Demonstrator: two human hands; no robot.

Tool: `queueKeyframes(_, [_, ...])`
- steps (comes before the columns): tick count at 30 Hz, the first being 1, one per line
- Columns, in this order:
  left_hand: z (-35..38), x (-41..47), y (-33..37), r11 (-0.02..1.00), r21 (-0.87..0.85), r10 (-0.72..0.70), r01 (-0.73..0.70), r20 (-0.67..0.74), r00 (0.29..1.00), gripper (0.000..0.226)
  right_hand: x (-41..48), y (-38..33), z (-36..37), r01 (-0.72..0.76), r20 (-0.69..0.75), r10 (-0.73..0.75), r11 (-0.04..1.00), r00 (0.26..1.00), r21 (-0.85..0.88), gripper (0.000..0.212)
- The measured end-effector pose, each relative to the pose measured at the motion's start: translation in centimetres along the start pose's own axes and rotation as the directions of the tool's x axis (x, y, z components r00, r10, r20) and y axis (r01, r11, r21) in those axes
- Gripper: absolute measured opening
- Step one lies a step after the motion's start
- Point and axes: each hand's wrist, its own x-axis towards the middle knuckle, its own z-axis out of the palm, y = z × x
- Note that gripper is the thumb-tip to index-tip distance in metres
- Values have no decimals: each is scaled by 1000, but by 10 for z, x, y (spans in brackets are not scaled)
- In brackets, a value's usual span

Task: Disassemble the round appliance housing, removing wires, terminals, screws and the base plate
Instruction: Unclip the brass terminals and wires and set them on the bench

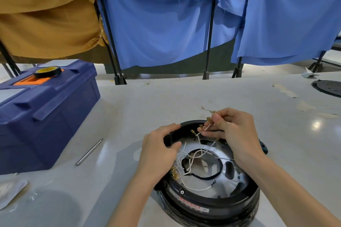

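A round black appliance housing (208, 204) lies open side up on the grey table, showing a silver metal base plate (234, 175) with a large centre hole. White wires (193, 156) with brass terminals (174, 172) tangle across the plate. My left hand (160, 151) grips the housing's upper left rim. Above the far rim, my right hand (234, 131) pinches a bundle of white wires with brass terminals (208, 120), lifted off the plate. A hex screw (182, 191) sits on the near rim.
A dark blue toolbox (42, 114) stands at the left with a tape roll (47, 71) on its lid. A metal rod (89, 152) lies beside it. A black round plate (327, 87) is at the far right. Blue and tan cloths hang behind.
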Motion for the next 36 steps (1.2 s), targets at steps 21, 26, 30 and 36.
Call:
queueKeyframes(21, [10, 25, -6, 994, 107, 12, -16, 44, 999, 46, 62, -23, -35, 236, -308, -166, 949, 937, 207, 10])
queueKeyframes(26, [14, 30, -14, 991, 129, -21, 14, 53, 998, 43, 102, 5, -45, 263, -358, -268, 963, 894, -65, 12])
queueKeyframes(30, [15, 30, -17, 992, 127, -6, 1, 37, 999, 44, 127, 37, -42, 356, -187, -489, 803, 852, -478, 11])
queueKeyframes(36, [16, 29, -17, 993, 119, -20, 16, 29, 999, 44, 161, 77, -36, 312, 248, -248, 265, 936, -912, 21])
